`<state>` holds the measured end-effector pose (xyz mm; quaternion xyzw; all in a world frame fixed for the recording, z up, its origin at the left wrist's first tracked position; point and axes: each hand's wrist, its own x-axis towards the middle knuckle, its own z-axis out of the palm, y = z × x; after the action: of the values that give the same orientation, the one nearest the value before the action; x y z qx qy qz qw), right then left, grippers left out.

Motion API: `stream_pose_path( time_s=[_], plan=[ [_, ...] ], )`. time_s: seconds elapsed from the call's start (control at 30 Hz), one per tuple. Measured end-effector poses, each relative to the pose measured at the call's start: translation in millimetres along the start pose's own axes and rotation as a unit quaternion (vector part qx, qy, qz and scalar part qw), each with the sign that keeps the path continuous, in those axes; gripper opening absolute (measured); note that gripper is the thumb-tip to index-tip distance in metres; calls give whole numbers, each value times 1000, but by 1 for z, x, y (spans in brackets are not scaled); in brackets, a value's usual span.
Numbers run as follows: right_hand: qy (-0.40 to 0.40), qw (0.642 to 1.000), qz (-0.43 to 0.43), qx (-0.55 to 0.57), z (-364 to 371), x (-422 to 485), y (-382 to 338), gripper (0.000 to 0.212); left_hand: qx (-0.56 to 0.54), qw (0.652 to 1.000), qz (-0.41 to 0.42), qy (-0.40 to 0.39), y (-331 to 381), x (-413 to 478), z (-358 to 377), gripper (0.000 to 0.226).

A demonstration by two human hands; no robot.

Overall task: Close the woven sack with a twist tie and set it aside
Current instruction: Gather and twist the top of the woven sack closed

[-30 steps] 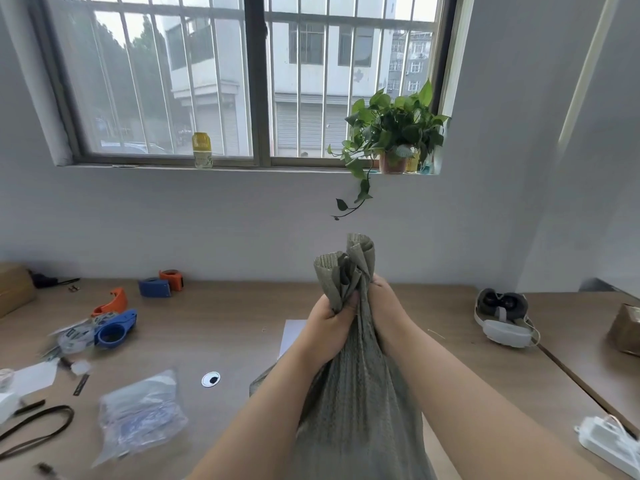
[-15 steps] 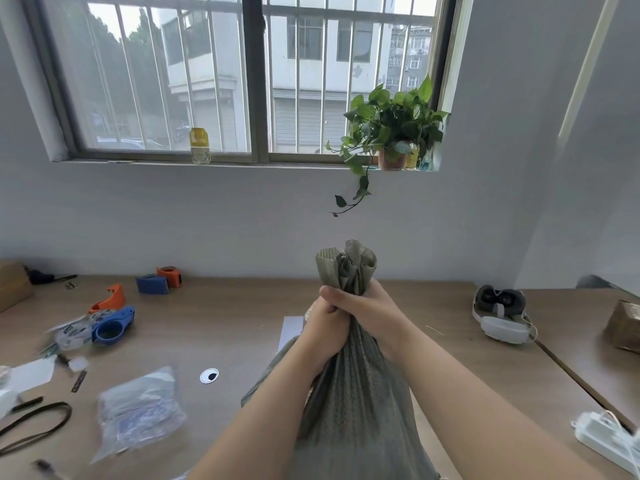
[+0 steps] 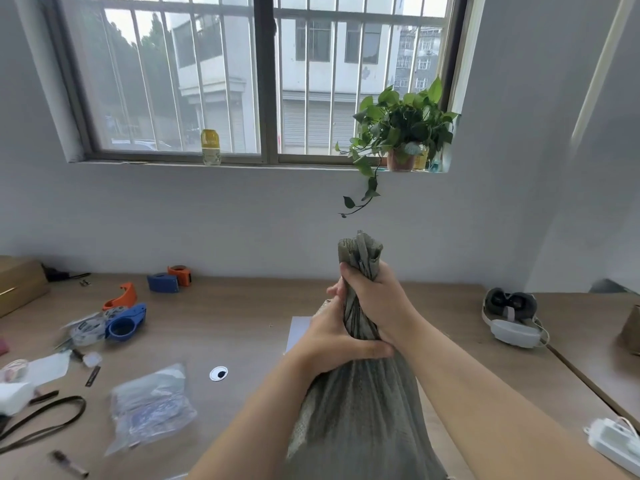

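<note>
A grey-green woven sack [image 3: 360,410] stands upright in front of me on the wooden table [image 3: 242,323], its mouth bunched into a narrow neck. My right hand [image 3: 375,299] is wrapped around the neck high up, just under the gathered top that sticks out above it. My left hand [image 3: 332,341] grips the neck lower down, thumb across the front. I see no twist tie on the neck. A clear plastic bag [image 3: 149,407] with small blurred items lies on the table to the left.
Tape dispensers, blue [image 3: 126,323] and orange [image 3: 121,296], lie at the left with paper scraps and a black strap [image 3: 41,420]. A headset [image 3: 510,317] sits at the right, a white power strip [image 3: 616,445] near the right edge. A white sheet [image 3: 298,330] lies behind the sack.
My right hand has slid up and closed around the top of the neck. My left hand has dropped lower on the neck. The neck looks tighter.
</note>
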<state>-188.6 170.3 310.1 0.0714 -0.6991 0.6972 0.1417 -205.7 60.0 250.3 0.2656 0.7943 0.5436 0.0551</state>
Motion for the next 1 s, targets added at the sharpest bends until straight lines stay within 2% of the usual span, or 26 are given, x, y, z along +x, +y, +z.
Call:
stream_pose_path(
  time_s=[0.1,0.17,0.3,0.4,0.53,0.63,0.7,0.77,0.9,1.0],
  plan=[
    [6,1000,-11,5,5,-3,0,33,46,998,5,38,2,-1,3,59],
    [17,1000,-14,1,8,-4,-1,37,31,998,-2,55,2,1,3,42],
    [18,1000,-13,8,9,-6,-2,40,15,997,17,79,-1,4,4,24],
    [13,1000,-12,-8,6,-11,6,36,28,995,53,83,-4,2,9,23],
    [7,1000,-18,-19,-5,-20,18,13,41,993,78,80,-12,1,20,14],
    [-21,999,15,-30,-20,-21,28,45,73,991,94,64,-15,5,21,21],
    [-58,995,38,-67,-25,-26,36,50,107,988,96,54,-17,9,22,15],
    [-65,992,31,-100,-26,-31,46,39,115,989,80,48,-17,13,24,16],
    [-11,995,6,-101,-17,-32,47,14,155,984,86,30,-15,11,27,39],
    [4,995,2,-100,-9,-30,45,12,109,988,102,37,-16,7,22,38]
  ],
)
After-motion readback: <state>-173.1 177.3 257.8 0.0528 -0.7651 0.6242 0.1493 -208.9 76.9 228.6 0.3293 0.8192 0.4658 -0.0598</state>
